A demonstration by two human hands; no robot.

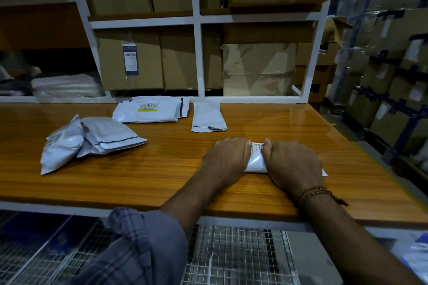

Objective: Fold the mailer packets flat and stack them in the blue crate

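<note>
Wooden table [162,169]: both hands pressing white packet [254,162], long axis apparently left-right.

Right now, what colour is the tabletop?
Glossy orange-brown wood grain tabletop, clearest in the head view.

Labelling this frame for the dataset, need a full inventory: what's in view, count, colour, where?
packet being folded: 1, white, printed label on top, on the table's near right, under both hands
loose packets: 2, grey-white, puffy, overlapping, table's left
flat packet pile: several, count unclear, white, top one has a yellow-striped label, table's back middle
single flat packet: 1, white, right of that pile
table: 1, orange-brown wood
shelving frame: 1, white, behind the table
cardboard boxes: many, brown, on the shelves
wrapped cartons: many, far right
wire mesh: grey, below the table
blue crate: not clearly visible
bracelet: brown beads, right wrist
left hand: grips the packet
right hand: grips the packet
</note>
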